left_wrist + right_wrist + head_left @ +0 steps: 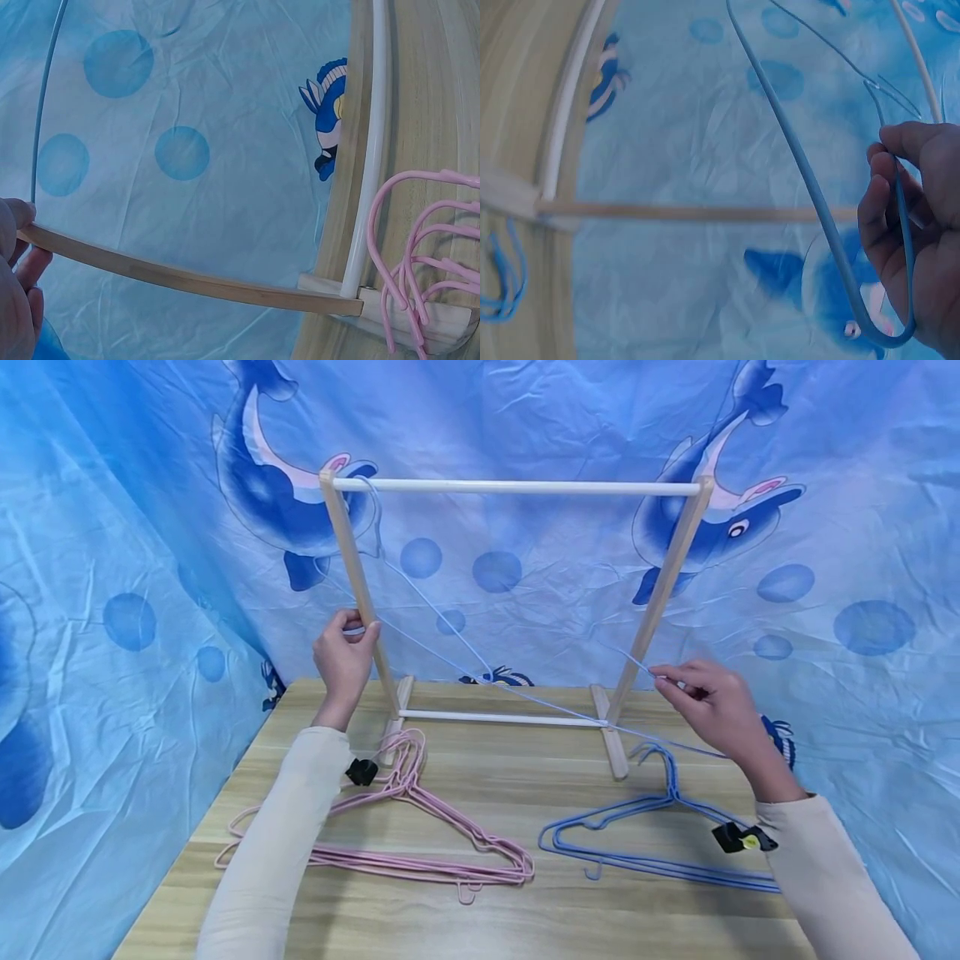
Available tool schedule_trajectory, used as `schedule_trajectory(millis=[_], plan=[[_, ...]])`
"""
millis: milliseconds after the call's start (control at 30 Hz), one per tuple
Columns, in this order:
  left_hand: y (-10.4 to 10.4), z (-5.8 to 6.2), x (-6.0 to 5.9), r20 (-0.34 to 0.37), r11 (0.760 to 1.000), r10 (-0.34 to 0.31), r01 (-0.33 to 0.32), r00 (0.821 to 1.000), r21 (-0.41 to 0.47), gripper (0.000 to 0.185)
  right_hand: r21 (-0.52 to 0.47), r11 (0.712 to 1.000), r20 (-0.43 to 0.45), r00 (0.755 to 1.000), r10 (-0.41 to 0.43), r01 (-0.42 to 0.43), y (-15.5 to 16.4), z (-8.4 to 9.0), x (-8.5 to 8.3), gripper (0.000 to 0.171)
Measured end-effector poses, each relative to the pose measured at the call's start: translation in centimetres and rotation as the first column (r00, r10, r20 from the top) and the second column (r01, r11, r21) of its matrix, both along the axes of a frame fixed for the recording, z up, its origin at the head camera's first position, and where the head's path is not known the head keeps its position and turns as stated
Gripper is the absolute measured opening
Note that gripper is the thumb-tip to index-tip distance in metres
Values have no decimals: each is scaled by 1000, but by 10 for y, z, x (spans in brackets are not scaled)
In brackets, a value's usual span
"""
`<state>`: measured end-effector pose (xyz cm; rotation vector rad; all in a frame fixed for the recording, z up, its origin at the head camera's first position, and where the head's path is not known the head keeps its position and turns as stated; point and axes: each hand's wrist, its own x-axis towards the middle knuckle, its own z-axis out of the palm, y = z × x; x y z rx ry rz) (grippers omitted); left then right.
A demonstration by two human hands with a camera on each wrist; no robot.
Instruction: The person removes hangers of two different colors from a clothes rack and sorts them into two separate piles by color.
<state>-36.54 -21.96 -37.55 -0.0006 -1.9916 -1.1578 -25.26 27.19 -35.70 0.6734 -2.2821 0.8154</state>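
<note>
My left hand (347,653) pinches the left wooden post (187,277) of a small garment rack between thumb and fingers. A blue wire hanger (435,610) has its hook over the left end of the rack's white top rod (525,487); its body slants down to the right. My right hand (705,697) pinches this hanger near its right end, and the wire (802,165) loops past the palm in the right wrist view. Beside my left fingertips passes the hanger's lower bar (45,97); whether they touch it I cannot tell.
Several pink hangers (420,864) lie stacked on the wooden table (450,927) at left, partly under my left forearm. Blue hangers (645,806) lie at right near my right forearm. A lower white bar (502,718) joins the rack's feet. Behind hangs a blue dolphin-print curtain (525,435).
</note>
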Motion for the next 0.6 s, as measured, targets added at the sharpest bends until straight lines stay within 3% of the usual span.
schedule_trajectory(millis=[333, 600], plan=[[1, -1, 0, 8, 1000, 3, -3, 1000, 4, 25, 37, 999, 113, 994, 2, -6, 51, -26, 16, 22], [2, 0, 0, 15, 1000, 8, -9, 1000, 12, 23, 44, 997, 212, 976, 59, -70, 84, -46, 26, 22]])
